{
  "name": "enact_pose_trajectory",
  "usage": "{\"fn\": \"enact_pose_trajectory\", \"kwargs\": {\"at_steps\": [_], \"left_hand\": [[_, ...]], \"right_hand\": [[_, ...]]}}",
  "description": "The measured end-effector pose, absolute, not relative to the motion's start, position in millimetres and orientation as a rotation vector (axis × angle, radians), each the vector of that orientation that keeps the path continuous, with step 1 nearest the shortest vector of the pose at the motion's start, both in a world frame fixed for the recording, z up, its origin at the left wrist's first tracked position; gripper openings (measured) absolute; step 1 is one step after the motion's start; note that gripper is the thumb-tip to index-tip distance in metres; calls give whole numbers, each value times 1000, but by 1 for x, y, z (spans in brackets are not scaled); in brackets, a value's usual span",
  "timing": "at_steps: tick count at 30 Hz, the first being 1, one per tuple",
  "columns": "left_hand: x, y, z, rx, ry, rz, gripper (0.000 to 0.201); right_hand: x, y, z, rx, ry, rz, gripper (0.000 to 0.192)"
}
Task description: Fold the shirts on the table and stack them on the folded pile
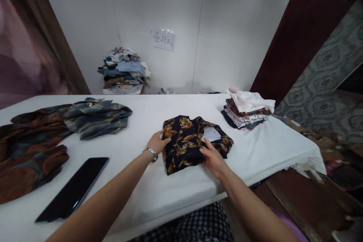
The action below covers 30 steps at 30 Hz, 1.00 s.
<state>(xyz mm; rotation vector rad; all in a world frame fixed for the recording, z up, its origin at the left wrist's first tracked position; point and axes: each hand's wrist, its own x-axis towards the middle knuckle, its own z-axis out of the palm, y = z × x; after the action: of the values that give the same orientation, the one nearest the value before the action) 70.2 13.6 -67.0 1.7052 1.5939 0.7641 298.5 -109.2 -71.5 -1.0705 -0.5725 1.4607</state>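
Dark floral shirt (185, 147) is on the white table (181, 106) rn, right in front of the person, packed down to a small block w/ the collar end off to the right. You can see the pale lining + label (216, 134) in the neck opening.

L hand (157, 143) (the one w/ the bracelet (152, 152)) is at the left edge, thumb on top, looks like a light pinch on the cloth. R hand (213, 162) is at the near edge by the collar, thumb + index apart on the fabric; can't tell if the rest are gripping underneath.

Progress-wise: IMO this one's mostly folded, prob at the edge-tidying stage bc the outline's a bit uneven. Folded pile (246, 107) is over on the right, several pcs deep, w/ a looser white one on top, so a fair bit looks done. This shirt isn't on it yet.

Not done afaict: striped shirt (98, 117) and brown shirt (34, 151), both lying loose on the left. Also a messy heap (124, 68) at the back; no idea if that counts. Tablet (75, 189) near the L arm, untouched.
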Motion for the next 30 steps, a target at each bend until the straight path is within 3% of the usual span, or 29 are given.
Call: {"fn": "enact_pose_trajectory", "kwargs": {"at_steps": [4, 7, 14, 24, 27, 30], "left_hand": [[78, 37, -49, 1963, 1663, 763, 55], [96, 54, -38, 2169, 1631, 708, 58], [151, 88, -42, 2474, 1482, 453, 64], [184, 133, -56, 2243, 1452, 201, 77], [190, 139, -49, 2152, 1459, 187, 68], [188, 140, -38, 2032, 1422, 196, 37]], "right_hand": [[306, -139, -76, -1141, -610, 1320, 89], [307, -157, -80, -1191, -574, 1225, 76], [299, -174, -75, -1070, -410, 1680, 32], [275, -139, -83, -971, -336, 1708, 27], [270, -128, -86, -992, -283, 1677, 26], [266, -122, -91, -1007, -252, 1606, 22]]}}
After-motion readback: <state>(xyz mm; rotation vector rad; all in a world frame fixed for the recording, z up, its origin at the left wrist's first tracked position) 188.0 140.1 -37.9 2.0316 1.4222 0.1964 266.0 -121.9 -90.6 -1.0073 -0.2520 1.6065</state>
